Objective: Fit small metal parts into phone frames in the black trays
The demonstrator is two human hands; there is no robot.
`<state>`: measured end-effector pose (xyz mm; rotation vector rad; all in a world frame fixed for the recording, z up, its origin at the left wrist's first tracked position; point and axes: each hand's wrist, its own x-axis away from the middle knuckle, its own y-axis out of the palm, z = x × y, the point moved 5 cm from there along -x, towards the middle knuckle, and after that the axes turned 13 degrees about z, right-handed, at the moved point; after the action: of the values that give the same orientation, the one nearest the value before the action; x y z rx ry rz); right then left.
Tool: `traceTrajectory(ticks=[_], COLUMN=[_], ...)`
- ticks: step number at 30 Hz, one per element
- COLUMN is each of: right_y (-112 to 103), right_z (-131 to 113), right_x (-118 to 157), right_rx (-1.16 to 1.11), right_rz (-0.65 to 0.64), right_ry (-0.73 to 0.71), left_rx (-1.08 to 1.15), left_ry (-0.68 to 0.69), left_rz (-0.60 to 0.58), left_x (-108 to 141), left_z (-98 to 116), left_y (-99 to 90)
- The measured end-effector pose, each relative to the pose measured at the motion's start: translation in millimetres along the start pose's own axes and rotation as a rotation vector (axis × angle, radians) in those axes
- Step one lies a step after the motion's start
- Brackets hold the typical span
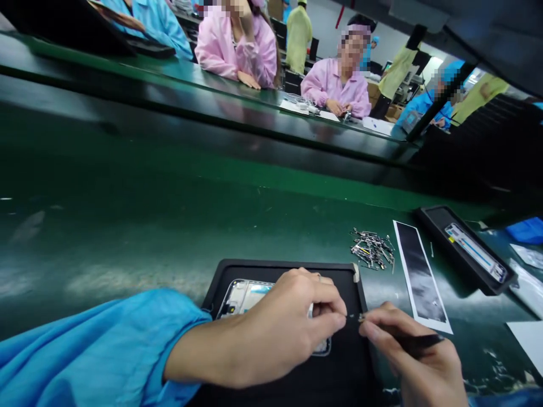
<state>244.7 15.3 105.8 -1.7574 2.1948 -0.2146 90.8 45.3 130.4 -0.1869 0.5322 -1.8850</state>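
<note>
My left hand (292,328) reaches across a phone frame (244,294), hiding its middle. Its thumb and forefinger are pinched together; whatever they hold is too small to make out. The frame lies in a black tray (288,264) with a raised rim. Just right of those fingertips, above the tray's right edge, my right hand (418,350) is closed around a slim black tool (419,342), perhaps tweezers, whose tip is hidden. A tiny shiny part (361,318) shows at the right fingertips. The two hands are close but apart.
A pile of small metal strips (372,249) lies beyond the tray. Right of it are a white-edged dark sheet (422,277) and another black tray (441,217) holding a phone frame (477,254). Plastic bags (528,282) lie far right. People in coveralls sit across the green bench (169,203).
</note>
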Motion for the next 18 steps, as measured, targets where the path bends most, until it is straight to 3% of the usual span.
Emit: traceTrajectory(ticks=[3,6,11,14,18], right_y=[8.4,16.6,26.6,29.1,32.5], right_z=[3.3,2.3,0.8,-0.6,-3.8], right_x=[-4.0,-6.3,-5.3,-8.7,-12.1], right_rx=[-0.004,-0.025,-0.101,-0.114,-0.068], right_rz=[-0.081,-0.087,-0.043,-0.053,-0.106], right_ry=[0.043,0.178,0.415,0.341,0.122], left_rx=[0.059,0.033,-0.170,-0.183,-0.110], left_ry=[-0.024,0.016,0.319,0.373,0.331], left_rz=[0.016,0.047,0.209,0.260,0.190], left_x=[1.6,3.4,9.1,11.1,8.9], left_z=[-7.0,-11.5,-10.4,-11.4,-16.1], left_y=[-4.5,-6.7,-13.6,-19.6,-22.9])
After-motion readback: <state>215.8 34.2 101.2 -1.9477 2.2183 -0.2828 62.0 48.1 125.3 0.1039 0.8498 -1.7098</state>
